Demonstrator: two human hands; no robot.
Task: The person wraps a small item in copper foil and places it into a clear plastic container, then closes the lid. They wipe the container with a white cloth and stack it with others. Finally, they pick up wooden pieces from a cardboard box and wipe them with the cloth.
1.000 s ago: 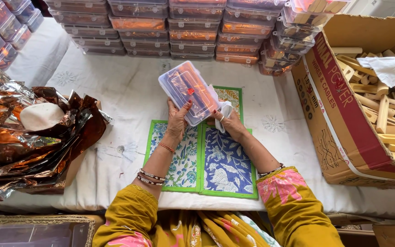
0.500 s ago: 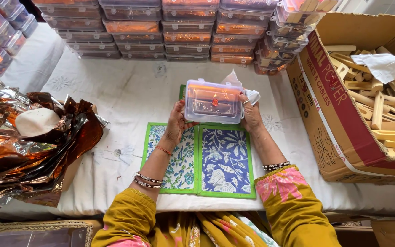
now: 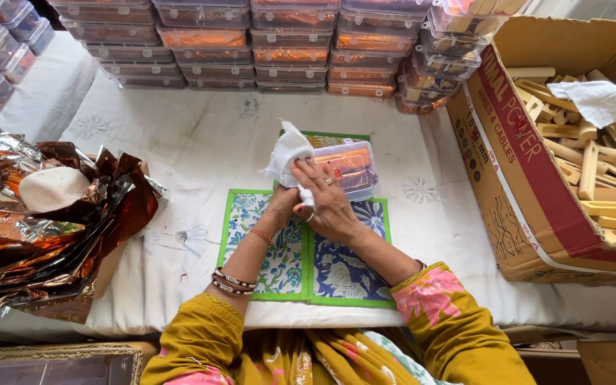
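Clear rectangular plastic box (image 3: 351, 167), earlier lifted, now lying under right hand (image 3: 329, 203), whose fingers are clutching white crumpled cloth (image 3: 286, 153); left hand (image 3: 284, 203) beside it, grasp indeterminable.

A white cloth-covered table (image 3: 201, 142) carried stacked clear boxes (image 3: 272, 50) along its far edge. Crumpled copper foil (image 3: 44, 235) lay at its left edge, floral mats (image 3: 308, 264) near the front, a cardboard box (image 3: 536, 185) at the right.
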